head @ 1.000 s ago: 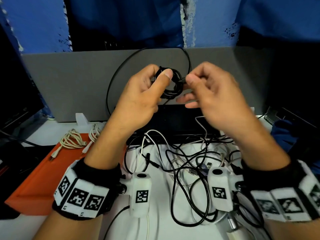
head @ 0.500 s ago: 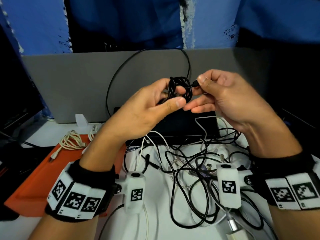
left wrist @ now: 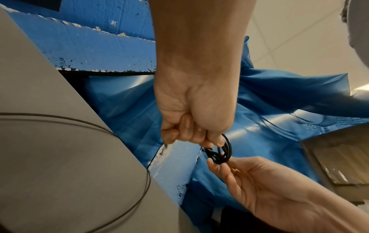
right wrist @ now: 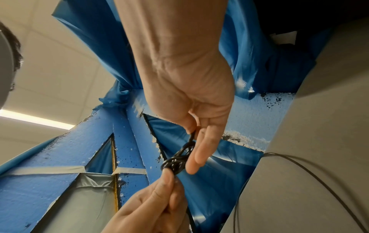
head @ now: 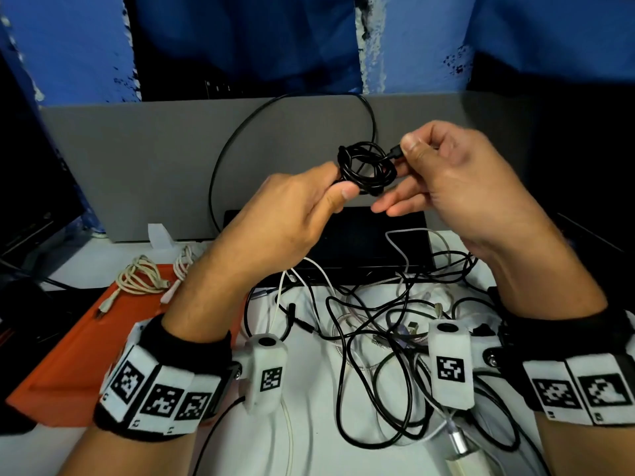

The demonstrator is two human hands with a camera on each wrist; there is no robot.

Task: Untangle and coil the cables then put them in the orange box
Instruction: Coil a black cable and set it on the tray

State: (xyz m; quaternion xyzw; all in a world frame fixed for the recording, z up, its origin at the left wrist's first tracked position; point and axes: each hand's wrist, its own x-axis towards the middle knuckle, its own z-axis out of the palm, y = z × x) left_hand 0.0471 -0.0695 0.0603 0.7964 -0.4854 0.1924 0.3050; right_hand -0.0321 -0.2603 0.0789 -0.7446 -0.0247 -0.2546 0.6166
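A small coil of black cable (head: 366, 168) is held up in the air in front of the grey panel. My left hand (head: 338, 188) pinches the coil's left side between thumb and fingers (left wrist: 215, 140). My right hand (head: 403, 156) pinches the cable's plug end (head: 395, 153) between thumb and forefinger, its other fingers stretched out under the coil (right wrist: 179, 160). The orange box (head: 79, 341) lies low on the left and holds two coiled beige cables (head: 137, 280). A tangle of black and white cables (head: 388, 334) lies on the white table below my hands.
A grey panel (head: 137, 166) stands behind, with a long black wire (head: 220, 173) looping across it. A flat black device (head: 364, 242) lies at the panel's foot. Dark equipment sits at the far left and right edges. Blue sheeting hangs behind the panel.
The coil has turned from edge-gripped in front of my left thumb to held flat-on. My right hand has shifted right and up and pulled the plug end out to the coil's right.
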